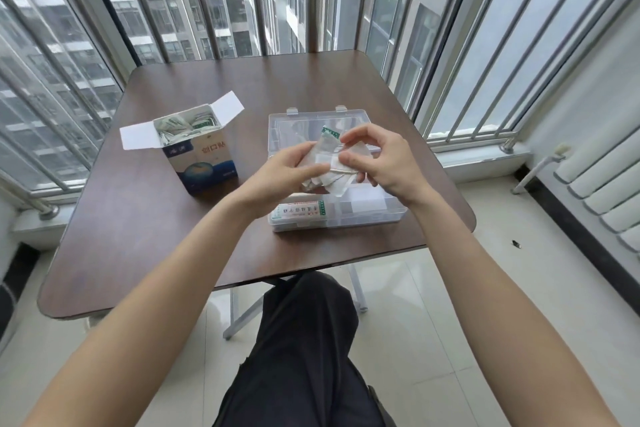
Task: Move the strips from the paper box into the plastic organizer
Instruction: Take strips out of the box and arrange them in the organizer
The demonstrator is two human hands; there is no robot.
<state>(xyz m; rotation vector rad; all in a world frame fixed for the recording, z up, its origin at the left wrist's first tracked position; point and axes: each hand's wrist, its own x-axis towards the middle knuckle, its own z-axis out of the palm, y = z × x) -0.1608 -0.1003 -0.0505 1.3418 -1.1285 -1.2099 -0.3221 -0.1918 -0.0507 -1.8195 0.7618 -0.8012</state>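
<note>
A blue-and-white paper box (pixel 204 163) stands on the table with its flaps open, and several strips (pixel 183 126) show inside it. To its right lies a clear plastic organizer (pixel 377 215) with its lid swung back. Above the organizer both hands hold a bunch of white strips (pixel 329 170). My left hand (pixel 294 170) grips the bunch from below and the left. My right hand (pixel 377 159) pinches its upper right edge between thumb and fingers. A green-edged packet (pixel 301 211) lies in the organizer's near compartment.
The dark brown table (pixel 156 236) has rounded corners and a folding metal frame beneath it. Window bars run behind it and along the right. A white radiator (pixel 602 191) stands at the right wall. My knee in dark trousers (pixel 304 340) sits under the near table edge.
</note>
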